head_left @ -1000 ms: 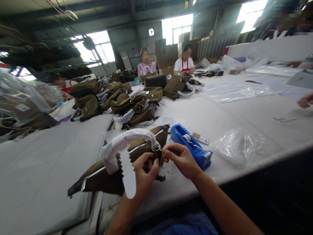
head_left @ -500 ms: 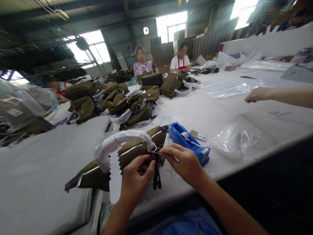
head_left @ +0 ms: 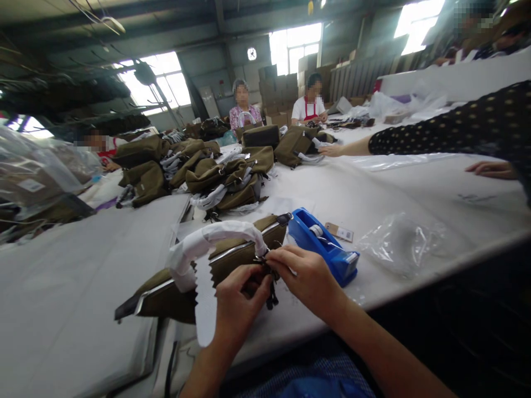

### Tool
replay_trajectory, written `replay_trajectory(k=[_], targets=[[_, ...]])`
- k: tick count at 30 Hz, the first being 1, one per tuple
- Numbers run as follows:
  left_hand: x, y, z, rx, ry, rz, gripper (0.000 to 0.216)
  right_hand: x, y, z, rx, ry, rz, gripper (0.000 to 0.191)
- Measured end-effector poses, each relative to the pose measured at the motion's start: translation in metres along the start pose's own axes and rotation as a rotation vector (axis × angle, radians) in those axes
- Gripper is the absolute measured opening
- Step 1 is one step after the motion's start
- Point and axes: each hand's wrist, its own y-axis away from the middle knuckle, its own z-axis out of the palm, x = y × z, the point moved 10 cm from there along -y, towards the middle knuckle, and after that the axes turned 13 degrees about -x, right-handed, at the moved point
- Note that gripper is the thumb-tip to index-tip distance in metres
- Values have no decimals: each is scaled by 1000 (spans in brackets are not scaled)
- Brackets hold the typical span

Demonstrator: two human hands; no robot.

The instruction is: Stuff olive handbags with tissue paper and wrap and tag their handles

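Observation:
An olive-green bag (head_left: 232,257) lies on the white table (head_left: 74,276) in front of me, its handle wrapped in white paper (head_left: 211,237). My left hand (head_left: 238,304) and my right hand (head_left: 305,276) meet at the bag's near end. Both pinch a small dark zipper pull (head_left: 271,290) that dangles there. A strip of white paper with a zigzag edge (head_left: 205,309) hangs down beside my left hand. A blue tape dispenser (head_left: 323,246) stands just right of my right hand.
A heap of olive bags (head_left: 215,168) covers the middle of the table. A crumpled clear plastic bag (head_left: 400,243) and a small card tag (head_left: 340,232) lie to the right. A co-worker's dotted sleeve (head_left: 448,130) reaches across from the right. Other people sit at the far end.
A co-worker's arm has stretched much further across the table from the right. My hands stay at the bag's end, still working the zipper pull.

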Motion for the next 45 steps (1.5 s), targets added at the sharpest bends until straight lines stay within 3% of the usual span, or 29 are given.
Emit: replay_trajectory(k=[5, 8, 10, 14, 20, 30, 39, 45], targets=[[3, 5, -12, 36, -120, 94, 16, 11, 4, 6, 82, -50, 51, 14], [-1, 9, -39, 199, -189, 105, 18, 18, 6, 10, 87, -68, 74, 13], [1, 7, -46, 230, -269, 125, 16, 20, 6, 11, 89, -75, 78, 13], [10, -3, -32, 114, -407, 146, 15, 23, 5, 11, 99, -93, 81, 13], [26, -1, -28, 182, -598, 219, 22, 25, 5, 10, 81, -158, 93, 14], [29, 0, -26, 247, -703, 278, 18, 31, 3, 14, 73, -228, 118, 13], [17, -1, -21, 158, -693, 153, 17, 34, 5, 16, 102, -170, 132, 12], [17, -5, -14, 92, -718, 76, 13, 22, 9, 16, 136, -73, 60, 14]])
